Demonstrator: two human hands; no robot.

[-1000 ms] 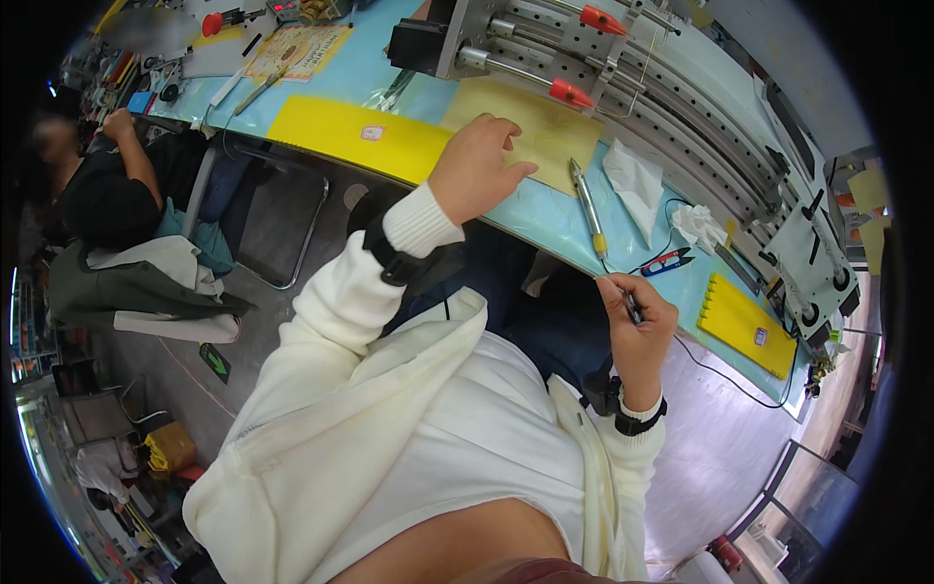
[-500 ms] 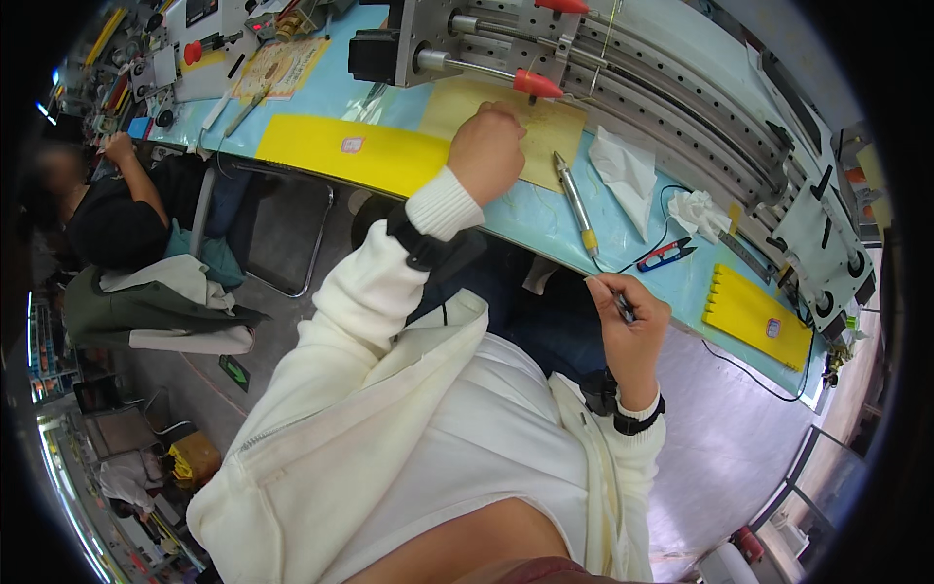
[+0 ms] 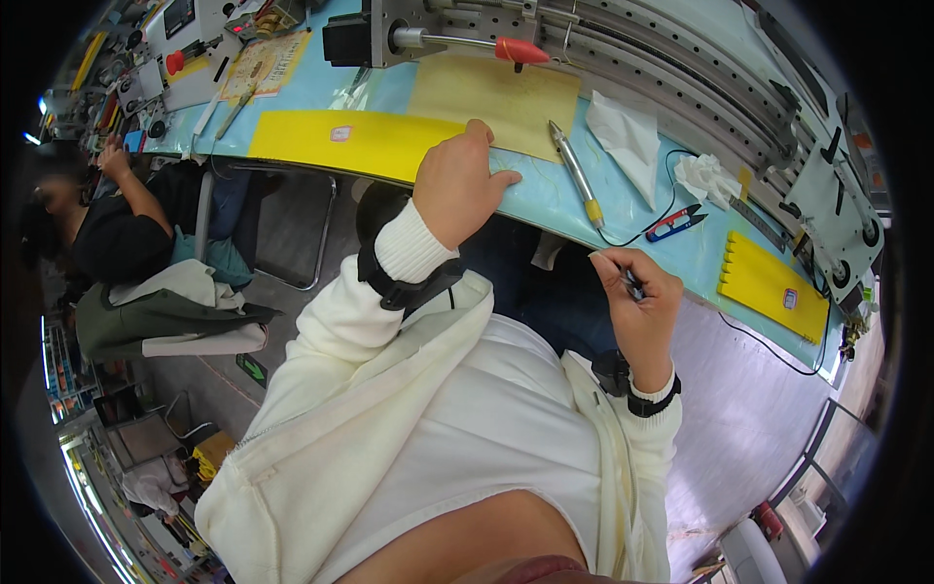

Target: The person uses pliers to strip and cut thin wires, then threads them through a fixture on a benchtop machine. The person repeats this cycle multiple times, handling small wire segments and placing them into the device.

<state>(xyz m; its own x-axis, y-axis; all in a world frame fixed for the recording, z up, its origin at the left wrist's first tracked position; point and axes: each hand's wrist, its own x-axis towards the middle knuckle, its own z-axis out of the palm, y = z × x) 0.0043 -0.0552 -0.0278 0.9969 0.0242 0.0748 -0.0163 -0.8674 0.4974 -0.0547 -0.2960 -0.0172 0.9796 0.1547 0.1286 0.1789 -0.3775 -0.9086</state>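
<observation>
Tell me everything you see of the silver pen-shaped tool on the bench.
The pen-shaped tool is slim, silver and metallic-looking, with a tapered tip and a yellow band near its other end, where a dark cord seems to join. It lies unheld on the blue bench cover, tip pointing away from the person and reaching over the tan sheet's edge.

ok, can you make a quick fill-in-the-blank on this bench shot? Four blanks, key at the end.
1. Of the left hand and the right hand, the ____ one grips a slim dark object.
2. The long flat strip near the left hand is coloured ____.
3. In the picture, the pen-shaped tool lies to the ____ of the folded white tissue.
4. The cone-shaped fitting on the metal machine is coloured ____.

Missing words: right; yellow; left; red.
</observation>
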